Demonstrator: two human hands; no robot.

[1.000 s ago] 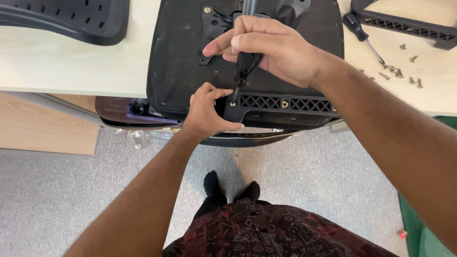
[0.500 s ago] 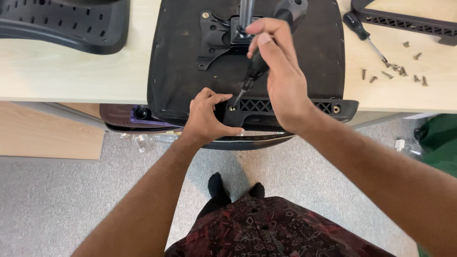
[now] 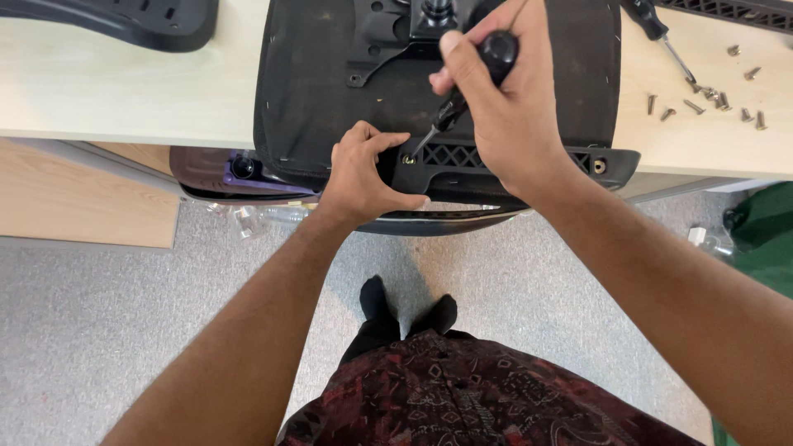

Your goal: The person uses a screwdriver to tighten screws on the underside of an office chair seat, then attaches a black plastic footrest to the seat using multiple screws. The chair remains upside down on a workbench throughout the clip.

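An upturned black chair seat (image 3: 330, 91) lies on the pale wooden table (image 3: 124, 91), overhanging its near edge. A black plastic armrest bracket (image 3: 529, 161) sits along the seat's near edge. My right hand (image 3: 504, 99) grips a black-handled screwdriver (image 3: 475, 78), its tip on a screw (image 3: 409, 159) at the bracket's left end. My left hand (image 3: 363, 177) presses on the bracket's left end, fingers curled beside the screw. A metal mechanism plate (image 3: 396, 33) is fixed to the seat's middle.
A second screwdriver (image 3: 661, 37) and several loose screws (image 3: 710, 95) lie on the table at the right. Another black chair part (image 3: 124, 21) rests at the far left. Below the table are grey carpet, a purple object (image 3: 248, 169) and something green (image 3: 764, 239) at the right.
The view has shifted slightly. My right hand has turned on the screwdriver handle, which stays on the same screw; my left hand still holds the bracket.
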